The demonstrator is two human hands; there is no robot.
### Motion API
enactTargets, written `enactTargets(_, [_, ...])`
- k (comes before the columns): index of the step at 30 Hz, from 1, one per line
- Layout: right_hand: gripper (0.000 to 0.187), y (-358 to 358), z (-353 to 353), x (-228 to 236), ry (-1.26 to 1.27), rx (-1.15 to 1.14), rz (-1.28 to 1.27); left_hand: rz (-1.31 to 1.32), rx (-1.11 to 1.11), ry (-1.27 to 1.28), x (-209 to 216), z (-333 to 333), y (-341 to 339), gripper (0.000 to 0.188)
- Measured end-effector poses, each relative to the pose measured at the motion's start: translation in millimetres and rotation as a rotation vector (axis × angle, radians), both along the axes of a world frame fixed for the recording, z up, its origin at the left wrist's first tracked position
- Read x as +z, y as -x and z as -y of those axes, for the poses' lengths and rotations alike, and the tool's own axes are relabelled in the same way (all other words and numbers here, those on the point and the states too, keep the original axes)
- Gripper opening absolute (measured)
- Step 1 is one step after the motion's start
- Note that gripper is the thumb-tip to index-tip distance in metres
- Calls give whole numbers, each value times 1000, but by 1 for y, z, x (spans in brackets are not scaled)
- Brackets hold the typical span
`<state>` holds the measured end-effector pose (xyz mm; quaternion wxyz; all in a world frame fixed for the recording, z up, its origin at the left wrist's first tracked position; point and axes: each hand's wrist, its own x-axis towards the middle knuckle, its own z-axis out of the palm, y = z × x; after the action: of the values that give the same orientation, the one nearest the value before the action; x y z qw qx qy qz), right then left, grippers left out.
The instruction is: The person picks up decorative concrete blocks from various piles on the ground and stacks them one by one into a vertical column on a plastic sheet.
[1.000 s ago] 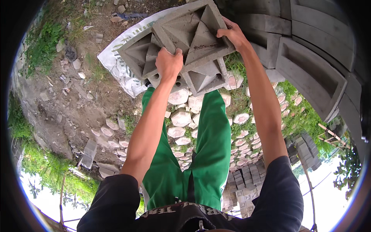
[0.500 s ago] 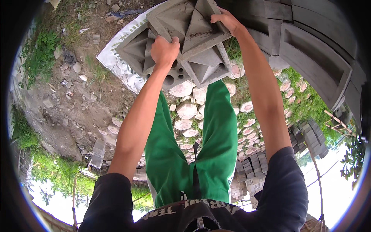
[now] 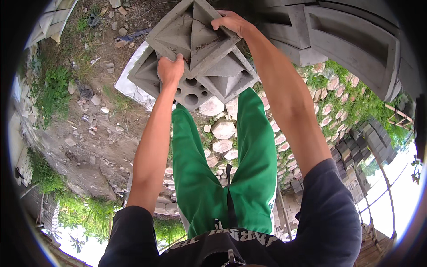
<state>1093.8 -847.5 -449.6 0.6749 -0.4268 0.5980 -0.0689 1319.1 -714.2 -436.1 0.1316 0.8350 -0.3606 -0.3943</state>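
Both my hands hold a square grey concrete vent block with sloping triangular faces inside its raised frame. My left hand grips its near left edge, thumb on top. At the far right edge my right hand is closed over the rim, its lower fingers hidden. Directly beneath are more concrete blocks: a triangular-faced one to the right, another patterned one to the left, and one with round holes between them. Whether the held block touches those below, I cannot tell.
A white sack lies under the blocks' left side. Large recessed concrete pieces stand close on the right. Hexagonal pavers lie around my feet among grass. Rubble and dirt spread left; stacked grey blocks stand at lower right.
The held block and both hands have shifted left in the picture, while the surroundings have turned with the view. Both hands keep their grip.
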Motion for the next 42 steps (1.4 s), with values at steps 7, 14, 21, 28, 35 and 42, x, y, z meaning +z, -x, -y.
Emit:
enactTargets(7, [88, 3, 11, 1, 87, 137, -22, 22, 20, 60, 9, 5, 2, 49])
enactTargets(14, [88, 60, -93, 71, 79, -12, -62, -310, 243, -301, 102, -52, 22, 65])
enactTargets(21, [40, 294, -290, 166, -165, -164, -110, -603, 501, -475, 200, -178, 137, 25])
enactTargets(28, [47, 372, -424, 265, -258, -482, -287, -739, -12, -475, 262, -234, 214, 44])
enactTargets(35, [64, 223, -473, 255, 105, -784, -464, -742, -195, -270, 321, -243, 177, 63])
enactTargets(42, [39, 58, -454, 331, 603, -385, -106, -761, -143, -270, 360, -273, 125, 65])
